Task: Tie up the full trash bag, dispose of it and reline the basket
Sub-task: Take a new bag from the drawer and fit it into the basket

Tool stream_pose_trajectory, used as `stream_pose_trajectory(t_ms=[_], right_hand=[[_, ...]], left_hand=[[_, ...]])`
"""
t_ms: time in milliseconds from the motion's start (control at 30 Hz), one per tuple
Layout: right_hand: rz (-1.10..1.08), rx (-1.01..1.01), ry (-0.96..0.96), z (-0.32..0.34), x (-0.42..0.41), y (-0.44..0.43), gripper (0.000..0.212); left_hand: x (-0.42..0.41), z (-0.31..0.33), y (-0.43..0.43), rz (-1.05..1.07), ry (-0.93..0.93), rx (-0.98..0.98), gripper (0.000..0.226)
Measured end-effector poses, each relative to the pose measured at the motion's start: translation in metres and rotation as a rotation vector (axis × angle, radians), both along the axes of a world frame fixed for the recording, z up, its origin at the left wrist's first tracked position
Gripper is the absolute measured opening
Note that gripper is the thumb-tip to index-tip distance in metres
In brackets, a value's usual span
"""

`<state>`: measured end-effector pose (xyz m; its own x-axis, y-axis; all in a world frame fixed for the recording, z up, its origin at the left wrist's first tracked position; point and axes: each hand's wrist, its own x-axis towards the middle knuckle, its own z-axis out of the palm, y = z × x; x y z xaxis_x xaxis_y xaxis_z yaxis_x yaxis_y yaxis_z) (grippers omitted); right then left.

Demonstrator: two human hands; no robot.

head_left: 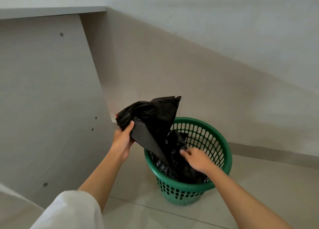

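A green perforated plastic basket point(214, 139) stands on the tiled floor by the wall. A black trash bag point(151, 121) hangs partly inside it, its lower part bunched in the basket and its upper part raised above the left rim. My left hand point(122, 140) grips the raised upper part, thumb on the plastic. My right hand point(196, 158) is inside the basket opening and pinches a fold of the bag between thumb and fingers.
A grey desk side panel point(48, 94) stands close on the left, with the desk top edge point(51, 11) above it. A white wall point(224, 47) runs behind the basket. Light floor tiles point(259, 185) lie to the right and in front.
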<state>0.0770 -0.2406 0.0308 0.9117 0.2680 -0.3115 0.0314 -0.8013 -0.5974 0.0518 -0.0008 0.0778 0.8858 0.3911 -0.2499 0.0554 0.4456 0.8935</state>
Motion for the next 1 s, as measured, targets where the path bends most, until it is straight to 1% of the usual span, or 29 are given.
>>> stream_pose_trajectory(t_ms=[33,100,133,200,267,300,400,433,500,533,567,600,633,700,767,833,867,900,933,967,1000], right_hand=[[-0.104,0.190,-0.032,0.014,0.001,0.007,0.040],[-0.253,0.546,0.020,0.042,0.005,0.025,0.041],[-0.290,0.643,0.050,0.056,0.006,0.034,0.043],[-0.338,0.722,0.114,0.078,0.009,0.051,0.050],[-0.391,0.726,0.151,0.089,0.010,0.061,0.052],[-0.400,0.722,0.137,0.090,0.010,0.063,0.049],[-0.379,0.705,0.049,0.089,0.009,0.061,0.025],[-0.383,0.716,0.027,0.089,0.008,0.058,0.022],[-0.376,0.737,-0.009,0.089,0.008,0.051,0.023],[-0.351,0.729,-0.031,0.089,0.008,0.049,0.022],[-0.310,0.705,-0.057,0.088,0.009,0.047,0.020],[-0.255,0.655,-0.090,0.087,0.009,0.045,0.019],[-0.183,0.595,-0.134,0.087,0.008,0.044,0.019],[-0.022,0.488,-0.195,0.085,0.006,0.042,0.028],[0.131,0.431,-0.177,0.081,0.003,0.037,0.035],[0.229,0.381,-0.119,0.075,0.000,0.030,0.038],[0.247,0.361,-0.091,0.071,-0.001,0.026,0.040],[0.246,0.349,-0.086,0.068,-0.002,0.022,0.042],[0.216,0.339,-0.122,0.065,-0.001,0.018,0.044],[0.142,0.333,-0.202,0.065,-0.002,0.013,0.045],[0.009,0.324,-0.302,0.064,0.000,0.008,0.044]], left_hand=[[-0.001,-0.002,-0.004,-0.037,0.013,0.023,0.027],[-0.005,-0.005,-0.019,-0.132,0.028,0.077,0.023],[-0.008,-0.007,-0.027,-0.185,0.021,0.113,0.019],[-0.014,-0.009,-0.042,-0.294,-0.014,0.194,0.015],[-0.018,-0.009,-0.053,-0.417,-0.051,0.307,0.015],[-0.020,-0.007,-0.055,-0.472,-0.072,0.376,0.015],[-0.021,-0.001,-0.053,-0.585,-0.084,0.542,0.020],[-0.021,0.001,-0.050,-0.621,-0.075,0.556,0.027],[-0.021,0.008,-0.044,-0.677,-0.043,0.491,0.049],[-0.019,0.011,-0.042,-0.669,-0.027,0.445,0.059],[-0.017,0.016,-0.042,-0.642,-0.015,0.424,0.063],[-0.015,0.021,-0.043,-0.599,-0.004,0.434,0.061],[-0.011,0.026,-0.045,-0.540,0.008,0.460,0.054],[-0.001,0.032,-0.050,-0.437,0.042,0.490,0.046],[0.006,0.035,-0.054,-0.399,0.070,0.500,0.045],[0.009,0.031,-0.058,-0.390,0.061,0.564,0.032],[0.011,0.027,-0.058,-0.388,0.051,0.607,0.023],[0.012,0.020,-0.059,-0.379,0.045,0.628,0.020],[0.013,0.013,-0.061,-0.355,0.050,0.623,0.022],[0.015,0.007,-0.062,-0.303,0.061,0.582,0.023],[0.016,0.003,-0.061,-0.218,0.070,0.518,0.024]])
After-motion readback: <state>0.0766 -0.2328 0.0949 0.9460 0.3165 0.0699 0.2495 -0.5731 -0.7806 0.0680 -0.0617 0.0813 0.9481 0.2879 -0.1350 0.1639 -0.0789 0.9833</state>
